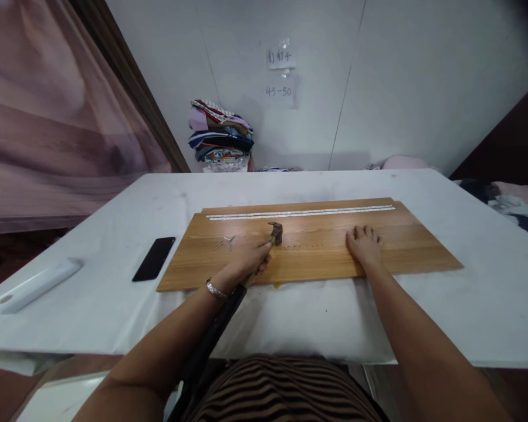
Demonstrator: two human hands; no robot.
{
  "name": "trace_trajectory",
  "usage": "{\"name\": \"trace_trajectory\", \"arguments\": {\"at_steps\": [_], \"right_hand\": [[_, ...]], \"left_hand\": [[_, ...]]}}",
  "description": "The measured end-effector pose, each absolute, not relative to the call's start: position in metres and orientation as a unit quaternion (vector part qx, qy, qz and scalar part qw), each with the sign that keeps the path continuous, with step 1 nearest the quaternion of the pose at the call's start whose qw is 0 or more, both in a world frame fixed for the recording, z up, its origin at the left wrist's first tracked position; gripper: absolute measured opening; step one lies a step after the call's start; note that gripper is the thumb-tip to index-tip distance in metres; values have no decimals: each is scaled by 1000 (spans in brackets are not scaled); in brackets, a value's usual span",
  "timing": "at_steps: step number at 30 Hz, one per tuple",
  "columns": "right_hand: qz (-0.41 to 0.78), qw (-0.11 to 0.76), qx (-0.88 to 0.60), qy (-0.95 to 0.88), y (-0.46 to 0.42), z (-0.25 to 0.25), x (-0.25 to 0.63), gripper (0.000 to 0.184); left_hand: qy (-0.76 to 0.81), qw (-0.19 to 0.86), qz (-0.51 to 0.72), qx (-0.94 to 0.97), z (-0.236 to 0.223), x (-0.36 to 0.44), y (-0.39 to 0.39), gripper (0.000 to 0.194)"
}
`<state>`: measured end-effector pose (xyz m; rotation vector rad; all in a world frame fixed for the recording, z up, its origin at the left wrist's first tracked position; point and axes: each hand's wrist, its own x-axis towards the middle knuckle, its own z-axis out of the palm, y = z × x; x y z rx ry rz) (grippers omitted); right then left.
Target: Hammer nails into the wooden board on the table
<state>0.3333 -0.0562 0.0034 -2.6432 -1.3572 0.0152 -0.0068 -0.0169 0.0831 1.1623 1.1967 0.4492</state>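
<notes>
My left hand [254,261] is closed round the handle of a claw hammer [276,233]. The hammer's metal head is over the middle of a wooden board [409,249], and I cannot tell whether it touches the surface. Left of the hammer lie several loose nails [226,241]. A row of small dark dots [305,246] runs to the right of the hammer head; they are too small to tell nails from holes. On the board's right part rests my right hand [365,243], palm down, fingers loosely spread and holding nothing.
Two thin white strips [303,213] lie along the board's far side. On the white table [334,334], a black phone [155,259] and a long white object [39,285] are to the left. Folded cloths [222,138] are stacked by the wall behind.
</notes>
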Motion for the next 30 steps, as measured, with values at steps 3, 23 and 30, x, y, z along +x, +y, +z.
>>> {"name": "trace_trajectory", "arguments": {"at_steps": [3, 23, 30], "right_hand": [[1, 88, -884, -458, -56, 3, 334, 52], [4, 83, -886, -455, -57, 6, 333, 53], [4, 90, -884, -459, -56, 3, 334, 53]], "left_hand": [[535, 646, 195, 509, 86, -6, -18, 22], [538, 633, 187, 525, 89, -6, -19, 21], [534, 633, 192, 527, 89, -8, -18, 22]]}}
